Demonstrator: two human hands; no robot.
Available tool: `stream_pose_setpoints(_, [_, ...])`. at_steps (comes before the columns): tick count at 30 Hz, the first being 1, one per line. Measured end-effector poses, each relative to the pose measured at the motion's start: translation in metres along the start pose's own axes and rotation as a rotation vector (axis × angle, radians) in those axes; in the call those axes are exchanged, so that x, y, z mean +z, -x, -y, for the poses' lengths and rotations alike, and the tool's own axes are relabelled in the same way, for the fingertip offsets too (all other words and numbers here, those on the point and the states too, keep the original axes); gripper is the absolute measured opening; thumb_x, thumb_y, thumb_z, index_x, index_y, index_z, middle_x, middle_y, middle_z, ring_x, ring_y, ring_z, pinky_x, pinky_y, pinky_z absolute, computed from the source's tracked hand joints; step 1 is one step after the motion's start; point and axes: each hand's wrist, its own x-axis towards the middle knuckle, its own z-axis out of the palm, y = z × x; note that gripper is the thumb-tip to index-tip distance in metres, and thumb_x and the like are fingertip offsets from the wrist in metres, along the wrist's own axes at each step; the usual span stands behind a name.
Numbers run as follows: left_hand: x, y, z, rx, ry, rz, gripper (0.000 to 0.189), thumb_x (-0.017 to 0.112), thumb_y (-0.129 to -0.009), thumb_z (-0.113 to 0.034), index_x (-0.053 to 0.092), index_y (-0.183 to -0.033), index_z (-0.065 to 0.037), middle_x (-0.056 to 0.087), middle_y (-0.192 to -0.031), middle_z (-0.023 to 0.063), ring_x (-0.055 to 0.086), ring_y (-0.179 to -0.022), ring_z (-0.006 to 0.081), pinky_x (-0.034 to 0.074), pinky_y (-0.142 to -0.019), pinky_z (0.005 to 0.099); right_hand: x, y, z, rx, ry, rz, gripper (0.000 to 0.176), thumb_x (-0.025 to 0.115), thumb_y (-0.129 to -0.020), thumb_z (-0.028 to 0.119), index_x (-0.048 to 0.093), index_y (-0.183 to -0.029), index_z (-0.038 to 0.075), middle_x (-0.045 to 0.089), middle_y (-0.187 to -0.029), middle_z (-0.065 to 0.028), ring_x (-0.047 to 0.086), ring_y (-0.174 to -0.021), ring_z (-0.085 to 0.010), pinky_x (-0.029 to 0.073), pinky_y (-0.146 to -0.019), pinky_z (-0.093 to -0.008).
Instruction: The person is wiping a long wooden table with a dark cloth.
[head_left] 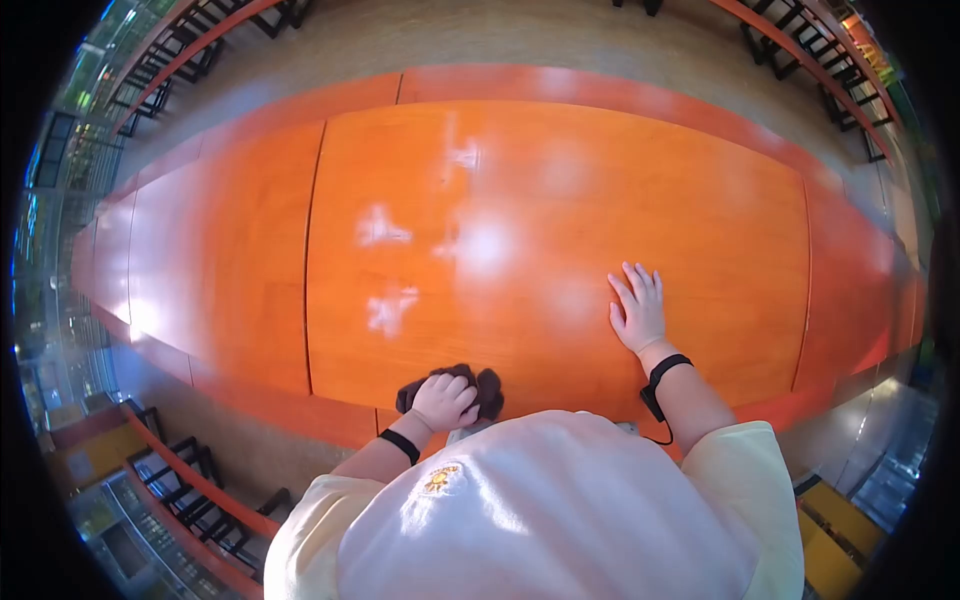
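Note:
My left hand (444, 402) is closed over a dark brown cloth (487, 393) at the near edge of the orange table (560, 180). Folds of the cloth bulge out on both sides of the fingers. Farther right, my right hand (638, 308) lies on the tabletop with its fingers spread, and nothing is in it. Each wrist has a black band around it; a thin dark cable hangs by the right one.
Shiny light patches reflect off the tabletop. A seam (311, 260) crosses it on the left. Orange benches (195, 485) with black legs stand at the lower left and in both upper corners. A red-orange bench (480, 82) runs along the far side.

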Motion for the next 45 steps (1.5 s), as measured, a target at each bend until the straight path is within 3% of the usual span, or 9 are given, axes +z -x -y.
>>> stream_pose_setpoints(2, [0.014,-0.001,-0.002,0.002,0.013,-0.061,0.023,0.068,-0.072,-0.034,0.061,-0.081,-0.015,0.054,-0.080,0.0041,0.055,-0.075,0.0232,0.046,-0.066,0.0372,-0.004,-0.011,-0.014,0.011,0.037,-0.022,0.050,0.063,-0.082,0.024,0.055,-0.131,0.016,0.042,-0.144,-0.0145,0.036,-0.135,-0.0367,0.022,-0.113,-0.0611])
stream_pose_setpoints(4, [-0.018,0.045,-0.020,-0.065,-0.024,0.005,0.023,0.068,-0.072,-0.034,0.061,-0.081,-0.015,0.054,-0.080,0.0040,0.055,-0.075,0.0232,0.046,-0.066,0.0372,0.003,0.012,0.030,0.012,-0.029,-0.009,0.049,0.062,-0.082,0.024,0.056,-0.130,0.016,0.043,-0.144,-0.0146,0.036,-0.135,-0.0366,0.022,-0.112,-0.0612])
stream_pose_setpoints(9, [0.011,-0.011,-0.043,-0.145,-0.057,-0.057,0.022,0.066,-0.075,-0.034,0.060,-0.082,-0.014,0.053,-0.079,0.0036,0.055,-0.075,0.0237,0.046,-0.066,0.0382,0.005,0.002,0.016,-0.005,-0.012,-0.066,0.047,0.061,-0.083,0.024,0.056,-0.130,0.016,0.043,-0.143,-0.0147,0.037,-0.135,-0.0364,0.022,-0.112,-0.0614])
stream_pose_setpoints(14, [0.030,-0.058,-0.075,-0.026,-0.018,-0.023,0.022,0.066,-0.076,-0.034,0.061,-0.083,-0.015,0.054,-0.082,0.0037,0.055,-0.079,0.0237,0.046,-0.070,0.0384,0.009,0.004,0.019,-0.013,-0.059,-0.069,0.049,0.061,-0.085,0.026,0.054,-0.131,0.014,0.043,-0.143,-0.0145,0.036,-0.135,-0.0361,0.023,-0.112,-0.0623])
stream_pose_setpoints(19, [0.024,-0.065,-0.063,0.025,-0.077,0.071,0.027,0.066,-0.073,-0.035,0.063,-0.089,-0.014,0.055,-0.089,0.0060,0.055,-0.081,0.0262,0.046,-0.074,0.0410,0.010,0.002,0.017,-0.043,-0.122,-0.068,0.049,0.060,-0.087,0.027,0.052,-0.134,0.014,0.041,-0.144,-0.0145,0.035,-0.136,-0.0360,0.021,-0.112,-0.0628])
stream_pose_setpoints(25, [0.019,-0.130,-0.021,-0.241,-0.160,-0.086,0.026,0.064,-0.074,-0.029,0.062,-0.093,-0.012,0.056,-0.094,0.0095,0.057,-0.089,0.0317,0.047,-0.078,0.0448,0.002,0.000,0.019,-0.041,-0.151,-0.012,0.050,0.059,-0.088,0.028,0.051,-0.135,0.012,0.037,-0.147,-0.0154,0.030,-0.139,-0.0355,0.019,-0.111,-0.0643])
stream_pose_setpoints(32, [-0.019,-0.231,0.097,-0.243,-0.151,-0.171,0.024,0.063,-0.076,-0.022,0.060,-0.096,-0.008,0.058,-0.098,0.0129,0.057,-0.094,0.0347,0.047,-0.081,0.0461,-0.011,-0.004,0.020,-0.014,-0.141,0.057,0.052,0.060,-0.088,0.029,0.050,-0.137,0.012,0.037,-0.147,-0.0163,0.029,-0.140,-0.0362,0.019,-0.111,-0.0655])
stream_pose_setpoints(38, [-0.034,-0.317,0.199,-0.088,-0.218,-0.198,0.022,0.061,-0.079,-0.022,0.060,-0.097,-0.008,0.058,-0.096,0.0138,0.057,-0.092,0.0351,0.047,-0.080,0.0456,-0.015,-0.005,0.018,0.022,-0.161,0.119,0.050,0.061,-0.086,0.026,0.054,-0.134,0.013,0.039,-0.145,-0.0169,0.035,-0.136,-0.0378,0.023,-0.110,-0.0663])
stream_pose_setpoints(45, [-0.047,-0.402,0.263,-0.091,-0.260,-0.230,0.023,0.057,-0.087,-0.025,0.059,-0.098,-0.005,0.059,-0.094,0.0137,0.057,-0.093,0.0358,0.047,-0.082,0.0452,-0.013,-0.016,0.017,0.047,-0.139,0.079,0.049,0.061,-0.085,0.025,0.054,-0.132,0.017,0.040,-0.145,-0.0135,0.036,-0.136,-0.0345,0.025,-0.110,-0.0648])
